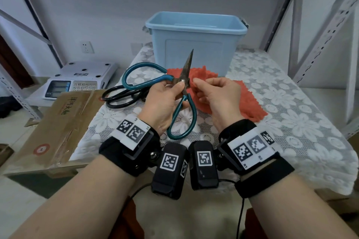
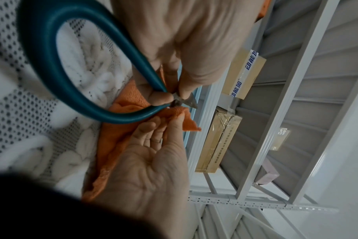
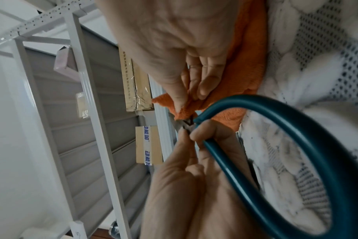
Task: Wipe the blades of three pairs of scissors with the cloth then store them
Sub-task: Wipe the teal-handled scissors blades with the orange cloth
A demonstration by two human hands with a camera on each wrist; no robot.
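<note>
Two hands meet over the middle of the counter, and it all turns on one pivot. The left hand pinches the teal-handled steel scissors right at the screw, thumb on top, fingers curled under — blades spread wide, one handle loop swinging out left, the other dropping toward the person. One dark, tarnished blade points up and away toward the pale blue plastic storage bin at the back; that blade is the long axis to follow. The right hand sits just to the right of the pivot, fingers bunched around a fold of the orange-red terry cloth, most of which lies on the lace-covered counter. In the right wrist view the cloth touches the metal at the base of the blades.

So the cloth hand looks like the nearer one for the stroke — base to tip, up along that raised blade, while the left keeps the pivot steady. The sharp edge is the risk; the fold needs to stay between fingers and steel.

Waiting at the left: black-handled scissors on the counter. Any third pair I cannot make out.
</note>
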